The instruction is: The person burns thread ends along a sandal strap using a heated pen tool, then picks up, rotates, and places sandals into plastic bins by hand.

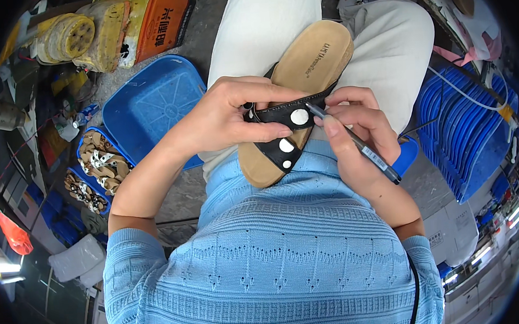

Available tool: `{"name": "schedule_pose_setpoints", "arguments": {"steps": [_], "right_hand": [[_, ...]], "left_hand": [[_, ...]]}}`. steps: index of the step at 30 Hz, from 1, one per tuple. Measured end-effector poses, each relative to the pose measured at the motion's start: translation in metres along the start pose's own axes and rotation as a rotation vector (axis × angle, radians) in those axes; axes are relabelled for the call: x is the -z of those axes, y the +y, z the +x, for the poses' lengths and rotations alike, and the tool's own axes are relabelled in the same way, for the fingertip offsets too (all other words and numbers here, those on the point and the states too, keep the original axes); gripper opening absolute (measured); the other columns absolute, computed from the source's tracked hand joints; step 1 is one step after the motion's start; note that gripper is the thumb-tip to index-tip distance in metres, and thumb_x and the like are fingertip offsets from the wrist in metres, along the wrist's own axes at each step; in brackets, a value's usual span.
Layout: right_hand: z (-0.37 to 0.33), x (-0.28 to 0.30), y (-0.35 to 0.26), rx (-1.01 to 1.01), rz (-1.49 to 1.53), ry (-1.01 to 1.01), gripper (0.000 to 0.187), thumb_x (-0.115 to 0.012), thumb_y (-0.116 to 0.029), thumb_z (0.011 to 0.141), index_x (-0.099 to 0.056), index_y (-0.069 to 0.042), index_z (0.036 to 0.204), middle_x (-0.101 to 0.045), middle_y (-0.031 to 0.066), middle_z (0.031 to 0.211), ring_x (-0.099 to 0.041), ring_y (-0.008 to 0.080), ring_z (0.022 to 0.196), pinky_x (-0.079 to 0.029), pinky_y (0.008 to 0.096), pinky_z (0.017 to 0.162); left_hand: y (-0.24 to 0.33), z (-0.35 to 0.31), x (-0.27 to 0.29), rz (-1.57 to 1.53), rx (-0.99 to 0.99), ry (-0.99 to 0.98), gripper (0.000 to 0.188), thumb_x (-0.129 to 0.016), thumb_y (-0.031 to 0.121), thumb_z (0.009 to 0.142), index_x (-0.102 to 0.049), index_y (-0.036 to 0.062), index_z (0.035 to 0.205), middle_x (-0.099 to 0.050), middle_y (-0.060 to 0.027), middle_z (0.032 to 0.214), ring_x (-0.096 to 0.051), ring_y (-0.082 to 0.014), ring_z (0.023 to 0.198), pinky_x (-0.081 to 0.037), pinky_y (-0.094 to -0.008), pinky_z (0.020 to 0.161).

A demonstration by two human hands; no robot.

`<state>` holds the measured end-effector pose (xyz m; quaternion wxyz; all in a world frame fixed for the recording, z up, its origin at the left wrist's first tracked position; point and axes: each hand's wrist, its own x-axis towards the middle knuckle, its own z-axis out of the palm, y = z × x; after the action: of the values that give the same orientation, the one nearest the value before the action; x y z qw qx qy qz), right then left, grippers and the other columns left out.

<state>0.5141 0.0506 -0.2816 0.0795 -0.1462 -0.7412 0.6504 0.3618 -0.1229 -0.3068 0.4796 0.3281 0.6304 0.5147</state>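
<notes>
**Pen [369, 152] meets strap [321, 103] over a worker's lap**

A black-strapped sandal [281, 114] lies slantwise across the lap of a seated person in light trousers [262, 19] and a pale blue knit top [264, 239], its printed end pointing up and away from the body, its other rounded end against the top. The left hand [230, 113] is partly closed round the strap at the sandal's left edge, thumb on the black face and forefinger along the upper edge. The right hand [361, 132], curled nearly closed, grips the grey pen, its tip at the strap's upper edge, just beside a large white dot [299, 117] (whether tip and strap touch is too fine to tell). Two more white dots mark the sandal nearer the body.

On the floor beyond the left forearm sits a blue basin [161, 108]; just past its lower left corner, trays hold tan and white straps [100, 163]. An orange can [157, 25] stands beyond its upper edge. At right rises a stack of blue trays [465, 131].
</notes>
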Motion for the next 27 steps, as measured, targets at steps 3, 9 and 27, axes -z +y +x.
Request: {"name": "schedule_pose_setpoints", "arguments": {"steps": [3,9,27], "right_hand": [[-0.002,-0.003,0.003,-0.039,0.132,0.072,0.016,-0.065,0.004,0.084,-0.057,0.001,0.097,-0.059,0.0183,0.104,-0.06,0.0165,0.088,-0.049,0.0246,0.07],[-0.002,-0.001,0.003,-0.002,0.098,0.056,0.016,-0.064,0.005,0.084,-0.056,0.001,0.098,-0.058,0.0177,0.104,-0.059,0.0161,0.09,-0.049,0.0242,0.07],[-0.007,-0.001,0.003,0.026,0.098,0.044,0.017,-0.06,0.008,0.086,-0.051,0.003,0.1,-0.057,0.0223,0.104,-0.061,0.0185,0.085,-0.051,0.0277,0.073]], "left_hand": [[0.001,0.001,-0.001,0.005,0.0,-0.001,0.048,-0.081,0.013,0.068,-0.069,0.0068,0.114,-0.053,0.0031,0.069,-0.043,-0.0073,0.063,-0.033,-0.0239,0.053],[0.001,0.001,-0.001,0.014,-0.003,-0.001,0.048,-0.081,0.014,0.068,-0.069,0.0077,0.114,-0.053,0.0025,0.069,-0.043,-0.0078,0.062,-0.034,-0.0245,0.053],[0.009,0.005,-0.011,0.121,-0.073,0.072,0.028,-0.081,0.016,0.068,-0.071,0.0043,0.091,-0.059,-0.0034,0.069,-0.051,-0.0132,0.063,-0.041,-0.0271,0.056]]}}
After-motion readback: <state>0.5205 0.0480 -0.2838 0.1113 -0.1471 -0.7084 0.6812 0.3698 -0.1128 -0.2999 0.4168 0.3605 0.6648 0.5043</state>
